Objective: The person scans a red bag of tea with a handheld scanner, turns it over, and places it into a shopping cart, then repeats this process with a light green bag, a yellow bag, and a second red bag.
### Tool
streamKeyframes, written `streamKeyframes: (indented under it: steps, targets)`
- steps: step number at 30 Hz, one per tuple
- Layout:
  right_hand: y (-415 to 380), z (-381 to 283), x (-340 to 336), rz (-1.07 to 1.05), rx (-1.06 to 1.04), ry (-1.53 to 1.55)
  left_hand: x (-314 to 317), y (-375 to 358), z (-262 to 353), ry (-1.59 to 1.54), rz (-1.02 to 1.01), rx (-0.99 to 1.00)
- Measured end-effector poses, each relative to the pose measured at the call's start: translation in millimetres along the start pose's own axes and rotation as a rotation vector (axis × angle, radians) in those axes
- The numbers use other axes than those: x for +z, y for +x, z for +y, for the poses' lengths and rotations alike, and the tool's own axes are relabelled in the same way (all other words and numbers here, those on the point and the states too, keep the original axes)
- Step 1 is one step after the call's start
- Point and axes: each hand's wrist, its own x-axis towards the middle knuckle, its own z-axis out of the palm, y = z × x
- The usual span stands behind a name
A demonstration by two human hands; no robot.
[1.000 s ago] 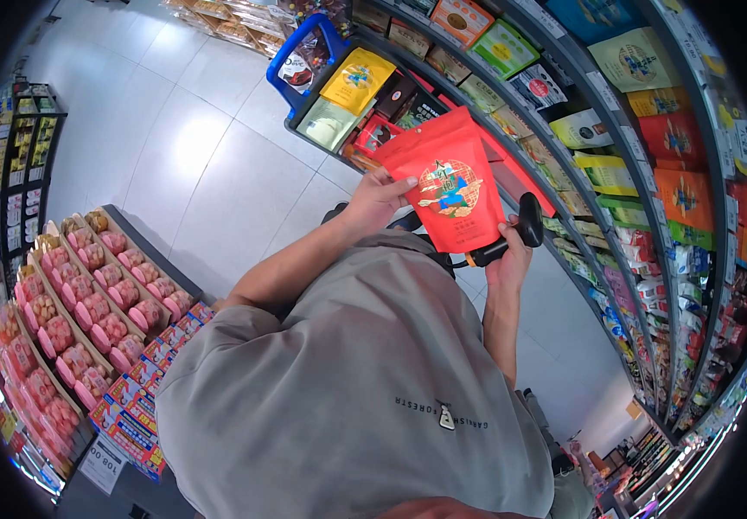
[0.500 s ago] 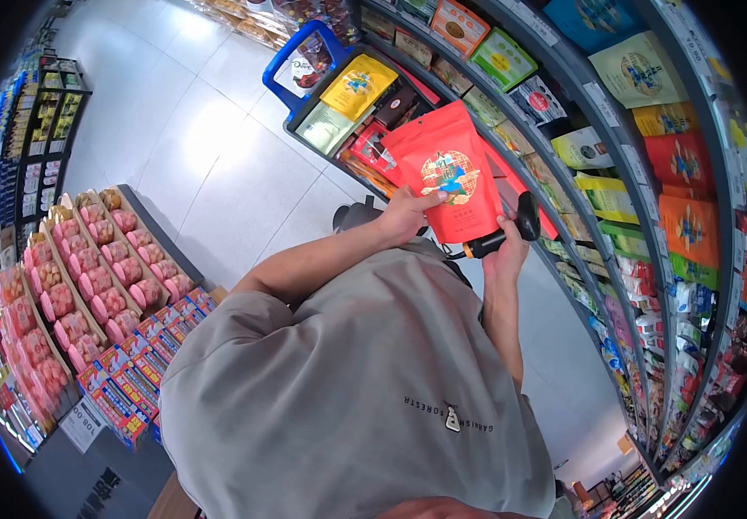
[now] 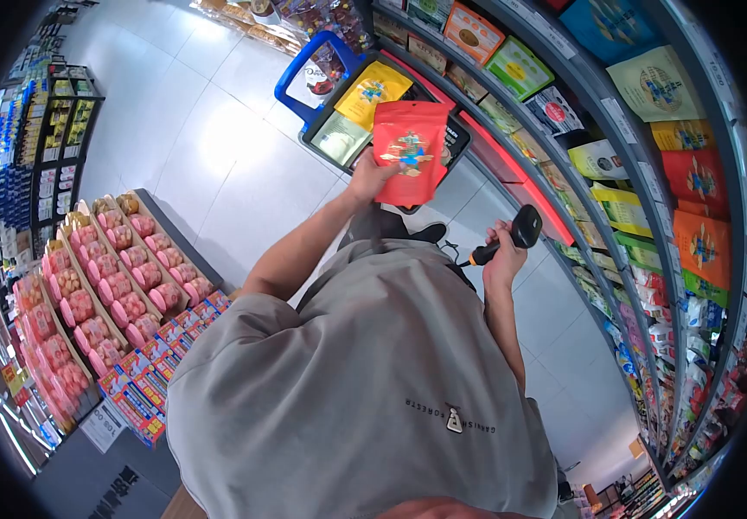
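Observation:
My left hand (image 3: pixel 370 179) grips the lower left side of a red stand-up pouch (image 3: pixel 411 130) with a gold and blue print. The pouch is over a dark shopping basket (image 3: pixel 315 141) with a blue handle (image 3: pixel 284 90) and hides part of its contents. Inside the basket lie a yellow pouch (image 3: pixel 372 93) and a pale green pouch (image 3: pixel 340 138). My right hand (image 3: pixel 501 259), lower and further right, is closed around the handle of a black handheld barcode scanner (image 3: pixel 526 227), apart from the pouch.
Curved shelves (image 3: pixel 624 130) of colourful snack pouches line the right side. To the left stands a sloped display of pink-lidded jars (image 3: pixel 114 288), with striped boxes (image 3: pixel 144 381) in front. Pale floor tiles (image 3: pixel 218 199) lie between, and packaged goods (image 3: pixel 322 22) stand behind the basket.
The red pouch has moved left and away from me, over the basket. My right hand no longer touches the pouch and keeps the scanner; only my left hand holds the pouch.

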Motion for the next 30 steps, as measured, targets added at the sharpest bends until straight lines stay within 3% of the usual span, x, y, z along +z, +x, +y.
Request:
streamKeyframes:
  steps: [3,4,8,13,16,25,30]
  targets:
    - [2.8,15.6,-10.1,0.067,-0.021,-0.102,-66.4,38.8,-22.6,0.381,0.085,-0.063]
    - [0.7,19.3,-11.5,0.094,-0.031,-0.144,-92.9,57.1,-36.4,0.303,-0.015,-0.06]
    - [-12.3,39.0,-22.0,0.171,-0.021,-0.165,-149.5,94.6,-38.3,0.403,0.016,-0.103]
    - [-38.0,58.3,-25.3,0.267,0.018,-0.187,-191.9,132.1,-27.4,0.76,0.071,-0.193]
    - [-53.3,59.5,-19.0,0.361,0.052,-0.225,-232.6,164.5,-68.4,0.745,0.045,-0.199]
    - [-85.6,70.3,5.4,0.476,0.077,-0.235,-256.1,190.9,-92.0,0.94,-0.025,-0.288]
    - [-96.0,76.6,16.2,0.505,0.081,-0.243,-247.7,189.1,-92.0,1.108,0.023,-0.147]
